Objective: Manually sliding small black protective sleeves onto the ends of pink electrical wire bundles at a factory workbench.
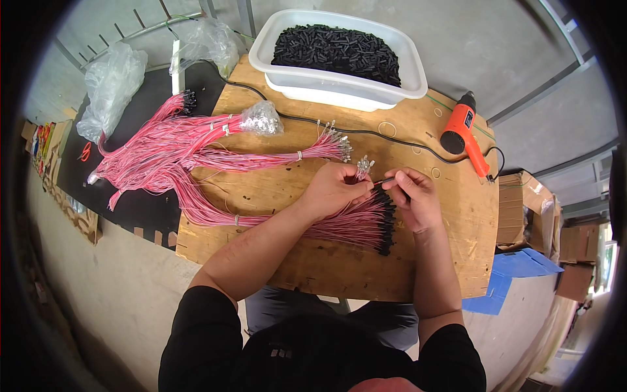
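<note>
Beyond the left edge of the wooden counter (313, 261), a black mat (140, 209) carries clear plastic bags (112, 81) and the tails of pink wire bundles (176, 147), which spill onto the counter's far left corner. The near left part of the board lies bare and offers free room; below it shows pale floor. At mid-counter the left hand (333, 189) is clenched in a pinch on a small cluster of metal-tipped wire ends (363, 166). Just beside it, the right hand (415, 196) pinches a thin dark sleeve piece (386, 180) between fingertips, its tip almost meeting the left grip. Under both hands lies a fan of pink wires with black-sleeved ends (382, 219). At the far edge stands a white tub of black sleeve pieces (339, 49). Near the far right corner rests an orange heat gun (465, 134), its black cord (366, 130) crossing the board. Cardboard boxes (522, 209) stand beyond the right edge.
</note>
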